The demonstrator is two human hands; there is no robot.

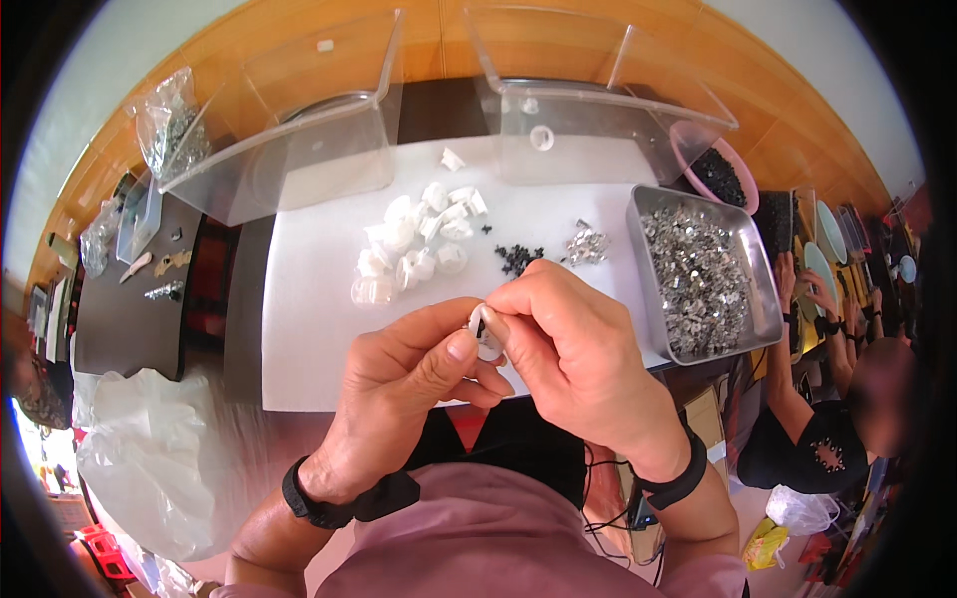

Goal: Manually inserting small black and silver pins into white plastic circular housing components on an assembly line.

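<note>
A small white plastic part (487,346) is held between my two hands over the near side of the white sheet. My left hand (411,367) pinches it with thumb and fingers. My right hand (578,354) has its thumb and forefinger closed at the part's upper edge; whether a tiny piece sits between those fingertips is hidden. Beyond my hands lie a pile of white plastic parts (404,231), a little heap of black pieces (519,259) and a small heap of shiny metal pieces (586,243).
To the right stands a metal tray (638,274) full of small metal pieces, with a pink bowl (682,135) of black pieces behind it. Two clear plastic bins (284,154) line the far side. A plastic bag (159,458) is at the left; a co-worker (822,424) sits at the right.
</note>
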